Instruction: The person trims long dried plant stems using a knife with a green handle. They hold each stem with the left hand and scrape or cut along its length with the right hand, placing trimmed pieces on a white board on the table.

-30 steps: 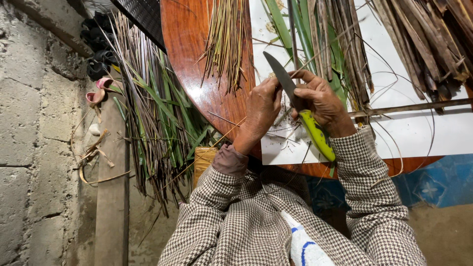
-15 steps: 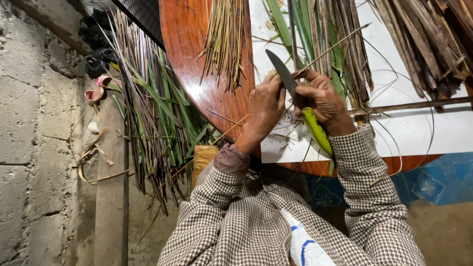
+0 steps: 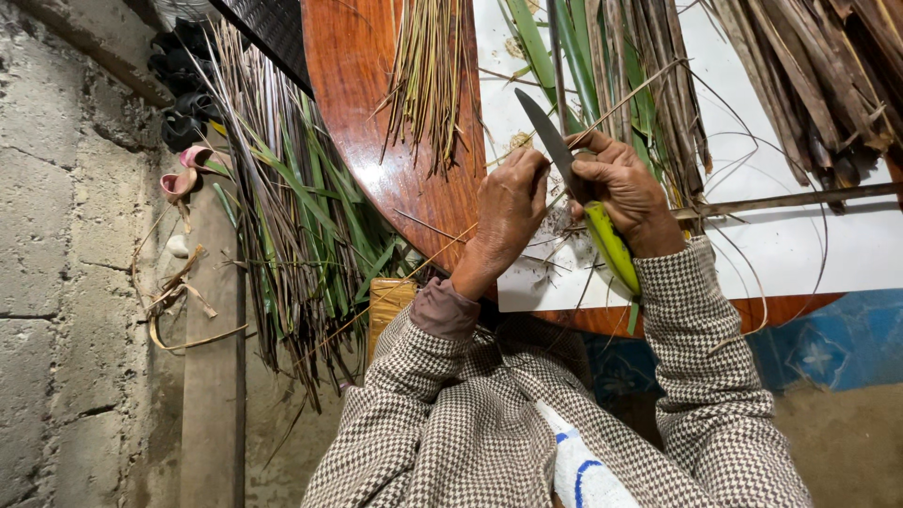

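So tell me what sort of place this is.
Probably a home craft spot for stripping palm leaves, perhaps a rough yard corner. A round wooden table holds dried leaf bundles, more leaves lie heaped by a bare concrete-block wall, and the right hand grips a green-handled knife.

Soft, even light fills the scene, bright enough to read every surface. The white sheet [image 3: 800, 245] on the counter [image 3: 376, 141] is the brightest area and close to washed out. A broad pale sheen of glare lies on the polished wood of the counter near its curved rim. Shadows are faint and short; the darkest patch sits at the top left corner. Focus is sharp across the picture, with no motion blur. Straight edges bow slightly toward the frame's borders.
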